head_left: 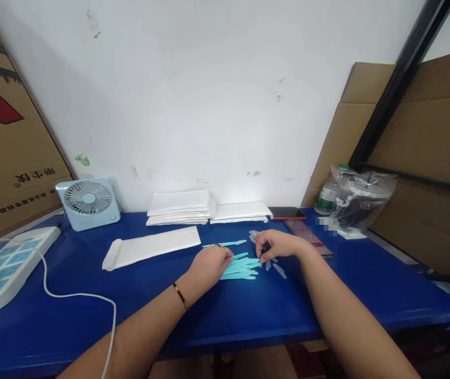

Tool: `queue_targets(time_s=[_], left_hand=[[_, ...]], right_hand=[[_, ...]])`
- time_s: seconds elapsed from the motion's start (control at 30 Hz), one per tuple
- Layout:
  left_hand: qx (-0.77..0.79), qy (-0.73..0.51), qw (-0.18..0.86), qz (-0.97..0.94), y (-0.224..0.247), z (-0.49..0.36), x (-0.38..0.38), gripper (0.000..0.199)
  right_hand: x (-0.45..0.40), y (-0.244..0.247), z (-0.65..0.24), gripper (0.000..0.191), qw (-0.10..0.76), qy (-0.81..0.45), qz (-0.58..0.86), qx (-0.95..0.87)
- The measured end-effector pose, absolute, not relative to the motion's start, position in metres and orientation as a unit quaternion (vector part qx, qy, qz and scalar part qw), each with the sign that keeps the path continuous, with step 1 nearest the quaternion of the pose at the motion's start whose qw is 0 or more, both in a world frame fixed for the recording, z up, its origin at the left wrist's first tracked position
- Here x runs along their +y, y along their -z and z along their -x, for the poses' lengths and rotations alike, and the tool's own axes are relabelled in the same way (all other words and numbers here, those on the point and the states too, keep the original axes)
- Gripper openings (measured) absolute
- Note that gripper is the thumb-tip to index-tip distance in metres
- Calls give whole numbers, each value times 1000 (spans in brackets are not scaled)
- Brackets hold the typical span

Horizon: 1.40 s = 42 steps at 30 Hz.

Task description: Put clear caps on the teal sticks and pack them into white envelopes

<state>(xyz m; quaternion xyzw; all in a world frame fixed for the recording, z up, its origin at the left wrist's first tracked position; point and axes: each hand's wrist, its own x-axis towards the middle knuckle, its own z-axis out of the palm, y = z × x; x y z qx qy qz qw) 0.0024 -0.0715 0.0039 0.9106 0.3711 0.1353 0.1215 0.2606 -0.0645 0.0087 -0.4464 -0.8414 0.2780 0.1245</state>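
Several slim turquoise sticks [241, 271] lie in a pile on the blue table, with one more turquoise stick [228, 243] lying apart behind them. My left hand [209, 266] rests over the left end of the pile, its fingers bent and their tips partly hidden. At the right end of the pile my right hand [274, 245] is closed in a pinch on something too small to make out. Small translucent pieces [279, 271] lie beside and under my right hand. Left of my left hand lies an open white padded envelope [156, 246].
Stacked white envelopes [179, 206] and more envelopes [241, 211] stand against the wall. Two phones [288, 212] lie at the back right, near a bottle [326, 197] and plastic bag [361, 202]. At left are a fan [88, 202], power strip [15, 268] and white cable [78, 296].
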Motion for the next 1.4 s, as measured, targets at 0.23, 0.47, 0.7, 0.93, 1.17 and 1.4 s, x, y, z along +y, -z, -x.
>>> queue_targets(time_s=[0.23, 0.47, 0.7, 0.93, 1.17, 1.4], left_hand=[[403, -207, 194, -870, -18, -3, -40, 34], [401, -191, 200, -873, -2, -3, -27, 34], [407, -194, 199, -870, 2, -3, -27, 34], [393, -204, 176, -879, 0, -4, -33, 33], [382, -214, 184, -880, 1, -5, -32, 33], [381, -228, 213, -871, 2, -4, -29, 33]], right_hand=[[-68, -15, -264, 19, 156, -314, 507, -787], [-67, -17, -248, 23, 309, -348, 493, -735], [-64, -13, -244, 25, 347, -363, 489, -713], [-62, -10, -238, 29, 384, -400, 475, -683], [-61, -9, -230, 33, 417, -406, 460, -670], [-62, -11, -234, 29, 457, -369, 461, -665]])
